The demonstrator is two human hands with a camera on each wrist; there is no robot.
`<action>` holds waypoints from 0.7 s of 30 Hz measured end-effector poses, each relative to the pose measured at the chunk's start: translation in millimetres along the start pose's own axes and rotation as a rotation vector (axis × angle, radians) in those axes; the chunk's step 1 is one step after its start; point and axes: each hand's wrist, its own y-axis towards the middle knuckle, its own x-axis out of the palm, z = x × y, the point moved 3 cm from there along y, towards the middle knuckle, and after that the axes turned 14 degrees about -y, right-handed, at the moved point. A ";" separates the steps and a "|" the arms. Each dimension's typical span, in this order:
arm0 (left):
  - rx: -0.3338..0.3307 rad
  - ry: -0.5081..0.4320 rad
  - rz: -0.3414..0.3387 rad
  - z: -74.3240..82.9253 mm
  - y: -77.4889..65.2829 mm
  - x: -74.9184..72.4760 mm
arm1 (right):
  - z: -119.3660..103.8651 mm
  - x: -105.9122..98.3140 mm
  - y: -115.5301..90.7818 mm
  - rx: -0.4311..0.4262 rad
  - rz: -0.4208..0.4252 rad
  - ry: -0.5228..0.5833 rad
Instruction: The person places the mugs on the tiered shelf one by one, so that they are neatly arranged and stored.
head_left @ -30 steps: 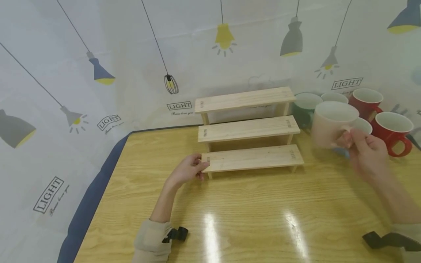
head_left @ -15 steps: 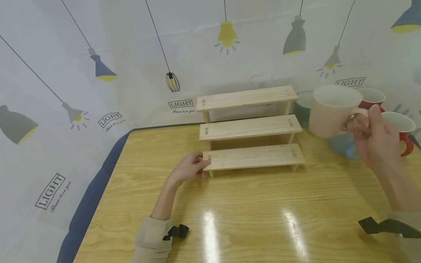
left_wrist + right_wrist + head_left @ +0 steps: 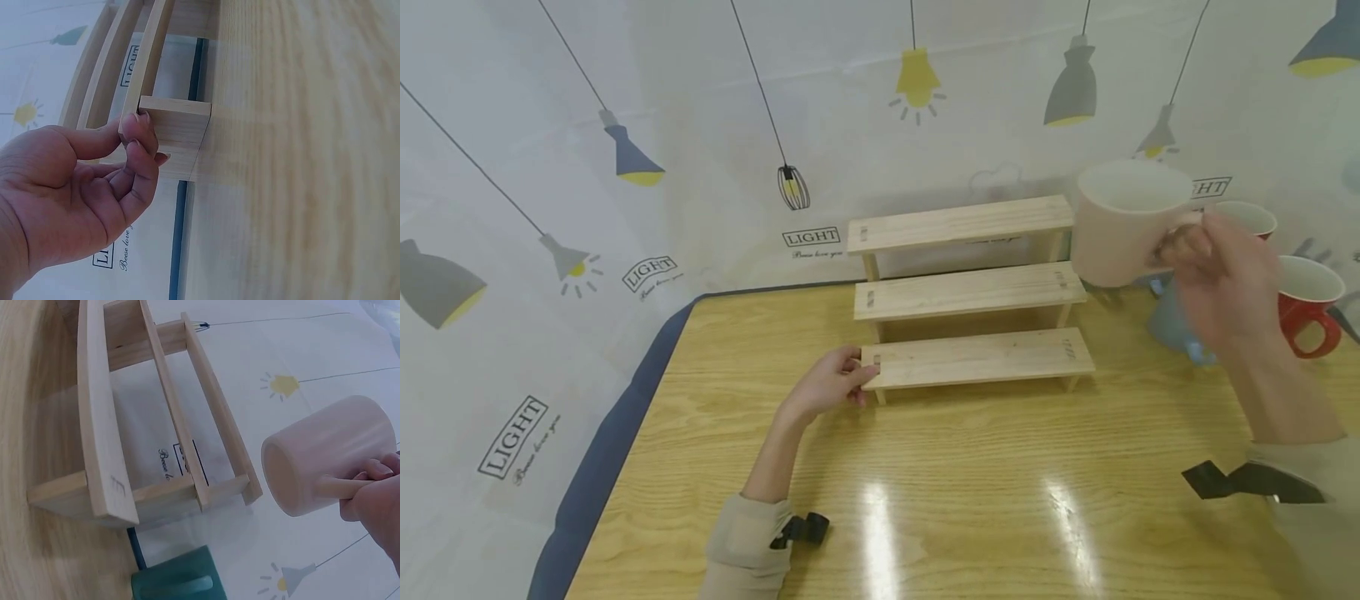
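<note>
A three-tier wooden rack (image 3: 977, 358) stands on the table against the patterned wall cloth. My left hand (image 3: 829, 385) pinches the left end of its lowest board between thumb and fingers, as the left wrist view also shows. Up in the air at the rack's right end is a pale pink mug (image 3: 1120, 233), whose handle my right hand (image 3: 1228, 279) grips. The mug is upright, near the level of the top board; whether it touches the rack I cannot tell. In the right wrist view the pink mug (image 3: 331, 456) appears apart from the boards.
Behind my right hand stand a red mug (image 3: 1307, 300), a second red mug (image 3: 1251, 218) and a light blue mug (image 3: 1172, 321), partly hidden. A green mug (image 3: 181, 578) sits beside the rack's right end. Wall cloth (image 3: 700, 100) hangs directly behind the table.
My right hand has lifted the pink mug up and away from the other mugs, then leftward toward the rack's right end. My left hand stays on the lowest board.
</note>
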 end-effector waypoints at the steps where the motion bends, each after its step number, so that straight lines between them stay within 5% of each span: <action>1: 0.001 0.001 -0.002 0.1 0.0 0.1 | 1.3 1.8 2.3 -0.003 0.006 -0.014; 14: 0.001 -0.008 -0.008 -0.4 0.8 -0.1 | 22.7 29.8 35.6 -0.058 0.100 -0.330; 21: 0.003 -0.011 -0.006 -0.9 0.8 0.2 | 42.8 39.0 55.4 -0.018 0.085 -0.345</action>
